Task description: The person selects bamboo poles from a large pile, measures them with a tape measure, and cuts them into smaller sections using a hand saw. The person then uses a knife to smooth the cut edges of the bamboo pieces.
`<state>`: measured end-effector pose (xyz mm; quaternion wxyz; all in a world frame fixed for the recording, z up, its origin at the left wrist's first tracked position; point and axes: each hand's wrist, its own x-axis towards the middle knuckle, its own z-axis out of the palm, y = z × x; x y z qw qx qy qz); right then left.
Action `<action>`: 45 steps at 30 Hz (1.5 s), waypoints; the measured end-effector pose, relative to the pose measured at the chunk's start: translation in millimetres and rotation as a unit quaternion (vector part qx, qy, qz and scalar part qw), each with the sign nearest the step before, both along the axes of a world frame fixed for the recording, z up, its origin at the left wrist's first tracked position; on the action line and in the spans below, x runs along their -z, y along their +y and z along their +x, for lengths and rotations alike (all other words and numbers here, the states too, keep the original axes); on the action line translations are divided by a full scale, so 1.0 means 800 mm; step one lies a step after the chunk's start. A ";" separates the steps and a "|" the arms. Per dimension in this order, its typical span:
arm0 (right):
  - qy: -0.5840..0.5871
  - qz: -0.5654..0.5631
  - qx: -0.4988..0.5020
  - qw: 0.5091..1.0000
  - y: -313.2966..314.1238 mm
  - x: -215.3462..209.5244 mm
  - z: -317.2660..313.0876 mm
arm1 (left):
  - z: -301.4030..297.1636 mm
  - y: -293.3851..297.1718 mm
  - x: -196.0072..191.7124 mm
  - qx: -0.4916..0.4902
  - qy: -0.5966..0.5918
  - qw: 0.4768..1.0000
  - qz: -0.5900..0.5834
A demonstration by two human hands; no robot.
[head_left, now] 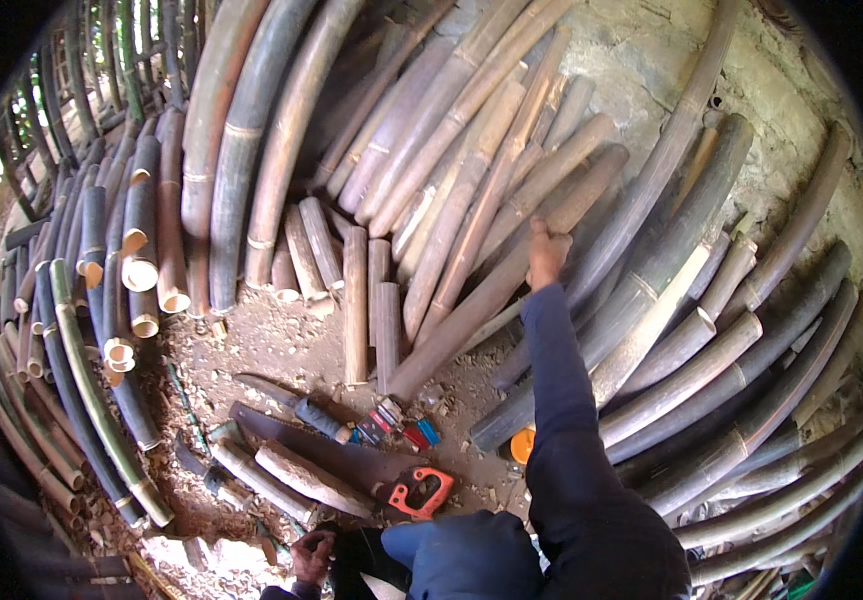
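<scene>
My right arm stretches far forward, and my right hand [549, 256] is closed on a brown bamboo pole [467, 325] that leans among others. Low in the view, my left hand [312, 556] is beside my leg with its fingers curled; anything inside them is hidden. Between my hands, on the dirt floor, lies a hand saw with an orange handle [422, 493] and a dark blade. Two short bamboo pieces [316, 480] rest against the saw blade. Beyond it is a knife [322, 419] with a dark wrapped handle. A second curved blade [209, 473] lies further left.
Bamboo poles of many lengths [242, 130] lean in front and along the stone wall [642, 60]. Cut tubes [142, 270] are stacked at left, more poles [697, 460] at right. Small red and blue packets [420, 435] and an orange round lid [522, 446] sit among wood chips.
</scene>
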<state>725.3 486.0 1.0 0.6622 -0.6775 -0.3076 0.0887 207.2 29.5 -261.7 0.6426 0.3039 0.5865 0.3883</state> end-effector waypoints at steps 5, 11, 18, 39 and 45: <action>0.011 0.084 -0.103 0.991 -0.074 -0.070 -0.142 | -0.012 0.037 -0.115 -0.101 0.042 0.992 0.070; -0.087 0.131 -0.510 0.845 -0.185 -0.132 -0.378 | -0.095 0.114 -0.320 -0.128 0.159 0.923 0.327; -0.262 0.091 -0.752 0.598 -0.299 -0.134 -0.505 | -0.104 0.102 -0.475 -0.243 -0.066 0.902 0.351; 0.260 -0.469 -0.828 0.162 -0.466 0.055 -0.428 | -0.195 -0.358 -0.093 -0.870 -0.282 0.401 0.054; 0.166 -0.497 -0.841 0.136 -0.458 0.054 -0.462 | -0.147 -0.414 -0.085 -0.875 -0.221 0.415 -0.113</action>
